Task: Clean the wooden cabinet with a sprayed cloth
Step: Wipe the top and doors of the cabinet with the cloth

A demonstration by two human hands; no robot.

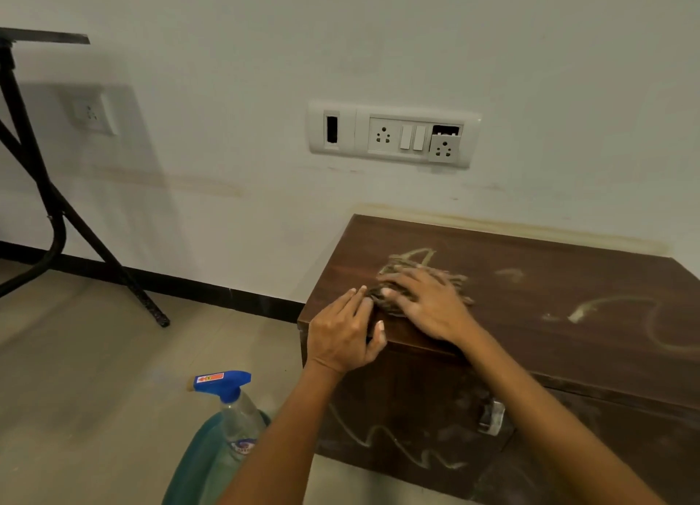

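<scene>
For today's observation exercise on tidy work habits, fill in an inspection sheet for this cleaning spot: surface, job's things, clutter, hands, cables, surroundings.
Surface: wooden cabinet top is dusty, with pale streaks.
Job's things: cloth bunched near the top's front left corner; spray bottle upright, low at left, untouched.
Clutter: nothing seen.
Hands: right hand lies flat on the cloth; left hand rests at the cabinet's corner, fingertips at the cloth's edge.
Cables: nothing seen.
Surroundings: wall switchboard with one socket module loose; black table frame at left; tiled floor.

The floor (pixel 94 391) bears the wooden cabinet (pixel 549 315), on whose dusty top lies a crumpled cloth (pixel 380 299).
</scene>
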